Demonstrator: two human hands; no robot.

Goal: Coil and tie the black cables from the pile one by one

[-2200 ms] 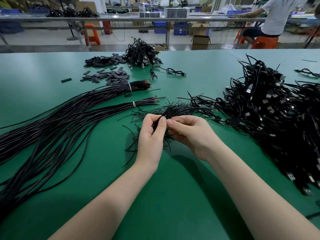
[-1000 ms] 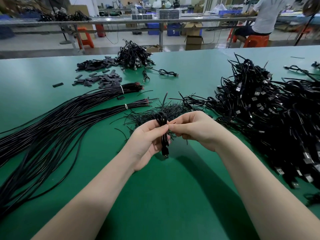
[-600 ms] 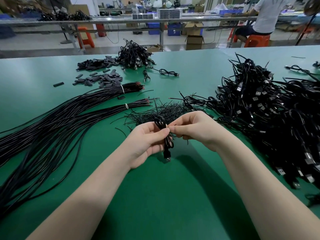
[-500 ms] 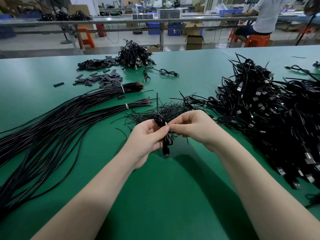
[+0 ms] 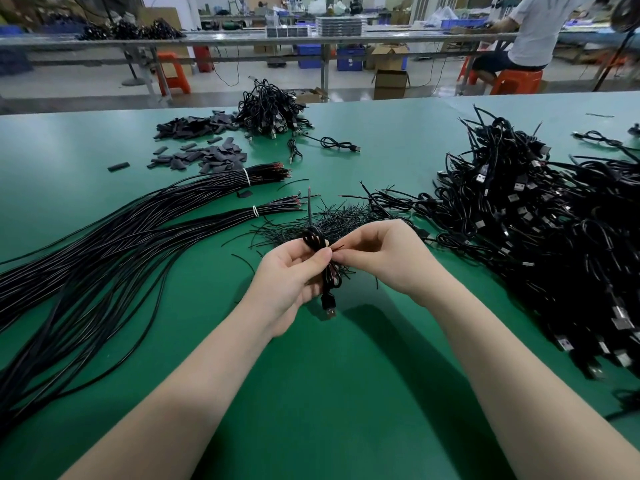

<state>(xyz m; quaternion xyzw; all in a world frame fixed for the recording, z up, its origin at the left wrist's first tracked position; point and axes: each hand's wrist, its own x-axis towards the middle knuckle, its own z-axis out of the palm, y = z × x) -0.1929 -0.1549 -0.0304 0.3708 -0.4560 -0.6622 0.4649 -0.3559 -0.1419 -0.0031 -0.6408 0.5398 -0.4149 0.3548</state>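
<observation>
Green table (image 5: 346,393) under cable piles (image 5: 554,237)

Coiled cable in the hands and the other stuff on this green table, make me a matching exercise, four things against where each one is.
Things
1. coiled cable
2. pile of USB cables
3. long banded cable bundles
4. flat black sleeve pieces

Places
A. far left of the table
B. gripped in the left hand, the right hand pinching at its middle
C. right side of the table
D. stretched across the left side

Pairs: 1-B, 2-C, 3-D, 4-A
</observation>
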